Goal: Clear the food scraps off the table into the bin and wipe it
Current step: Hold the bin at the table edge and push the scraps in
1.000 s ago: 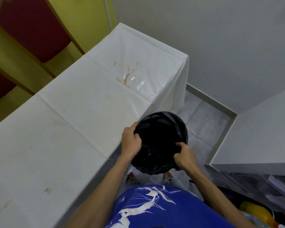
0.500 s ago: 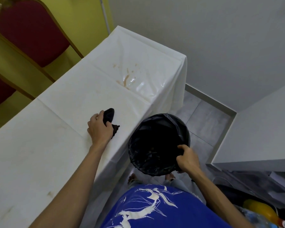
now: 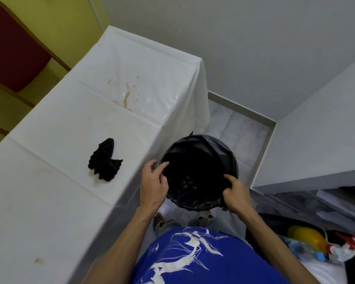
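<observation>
A round bin lined with a black bag is held up beside the table's right edge. My right hand grips its near rim. My left hand is at the bin's left rim with relaxed fingers reaching over the edge. A crumpled black cloth lies loose on the white table cover, left of my left hand. Brown smears stain the cover farther along the table, and a small brown spot sits near me.
Red-cushioned chairs stand against a yellow wall beyond the table's left side. A white counter stands to the right, with bottles and a yellow container below it. Grey tiled floor lies past the bin.
My left hand let go of the black cloth on the table and came back to the bin's left rim. My right hand kept its hold on the bin.
</observation>
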The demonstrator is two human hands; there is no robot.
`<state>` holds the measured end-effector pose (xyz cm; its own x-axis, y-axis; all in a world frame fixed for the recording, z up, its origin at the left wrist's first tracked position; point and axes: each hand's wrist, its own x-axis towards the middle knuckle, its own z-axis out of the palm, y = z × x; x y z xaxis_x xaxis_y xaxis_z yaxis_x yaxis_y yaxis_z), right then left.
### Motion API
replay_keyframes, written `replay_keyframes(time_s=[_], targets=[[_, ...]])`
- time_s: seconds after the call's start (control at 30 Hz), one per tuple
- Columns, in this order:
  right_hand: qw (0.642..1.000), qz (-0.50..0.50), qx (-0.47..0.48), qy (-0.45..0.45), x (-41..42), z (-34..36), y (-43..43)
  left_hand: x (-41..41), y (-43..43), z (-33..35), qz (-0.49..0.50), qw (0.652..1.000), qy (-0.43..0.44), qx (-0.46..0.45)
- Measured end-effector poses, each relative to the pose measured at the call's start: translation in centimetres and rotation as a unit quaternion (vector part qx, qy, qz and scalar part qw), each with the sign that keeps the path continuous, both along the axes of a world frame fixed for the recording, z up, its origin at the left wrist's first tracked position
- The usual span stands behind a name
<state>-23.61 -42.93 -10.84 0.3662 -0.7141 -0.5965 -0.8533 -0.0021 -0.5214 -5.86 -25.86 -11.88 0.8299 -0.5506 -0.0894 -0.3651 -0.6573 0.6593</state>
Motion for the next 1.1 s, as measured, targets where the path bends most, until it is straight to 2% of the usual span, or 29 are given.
replay_keyframes(time_s=[0.23,0.37,0.6,0.7,0.87,1.1], targets=[[1.0,-0.005,0.023,-0.014,-1.1,0.6,-4.9,-1.6,-3.5,-1.8,0.006,0.982,0.169,0.09],[0.999,0.01,0.038,-0.011,-1.2,-0.4,-7.8,-2.6,-7.2,-1.8,0.016,0.95,0.294,0.106],[0.997,0.043,0.057,0.027,-1.2,-4.3,-11.7,-1.8,-10.6,-5.7,0.047,0.917,0.367,0.147],[0.996,0.033,0.061,0.054,-1.2,-8.5,-12.6,-1.2,-11.7,-9.4,0.054,0.904,0.395,0.157],[0.992,0.002,0.103,0.077,-0.1,-19.4,-13.6,0.2,-13.7,-18.5,0.054,0.891,0.407,0.195],[0.991,0.036,0.092,0.086,2.7,-31.7,-17.0,2.9,-17.6,-30.5,0.089,0.883,0.411,0.209]])
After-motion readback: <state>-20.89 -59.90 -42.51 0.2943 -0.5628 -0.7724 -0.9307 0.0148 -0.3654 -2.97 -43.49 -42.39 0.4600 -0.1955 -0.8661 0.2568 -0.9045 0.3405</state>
